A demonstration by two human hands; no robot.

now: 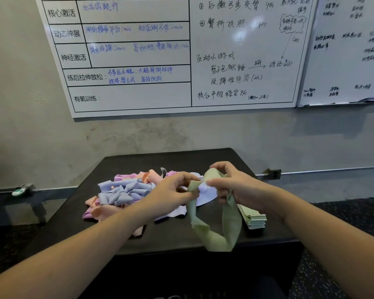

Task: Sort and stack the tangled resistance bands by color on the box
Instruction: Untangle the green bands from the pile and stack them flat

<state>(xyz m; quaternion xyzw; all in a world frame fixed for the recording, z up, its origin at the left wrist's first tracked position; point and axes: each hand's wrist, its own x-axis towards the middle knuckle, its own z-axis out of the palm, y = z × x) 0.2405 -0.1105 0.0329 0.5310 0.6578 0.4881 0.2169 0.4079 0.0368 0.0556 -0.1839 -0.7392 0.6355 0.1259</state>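
Both hands pinch the green band: left hand (177,188) and right hand (229,184) hold its top above the box (203,157). The loop looks twisted, I think; folded so, it may topple off the green stack (254,217).

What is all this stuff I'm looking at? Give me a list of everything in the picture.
green band: one, pale green, held up in both hands over the box's front right.
green stack: one neat pile, pale green, on the box at the right.
tangled bands: one heap, count unclear; blue-lilac, pink, peach, white; on the box's left and middle.
box: one, black, against the wall.
whiteboards: two, white with handwriting, on the wall.
wall: grey, behind the box.
left hand: pinches the green band's left side.
right hand: grips the green band's top and right side.
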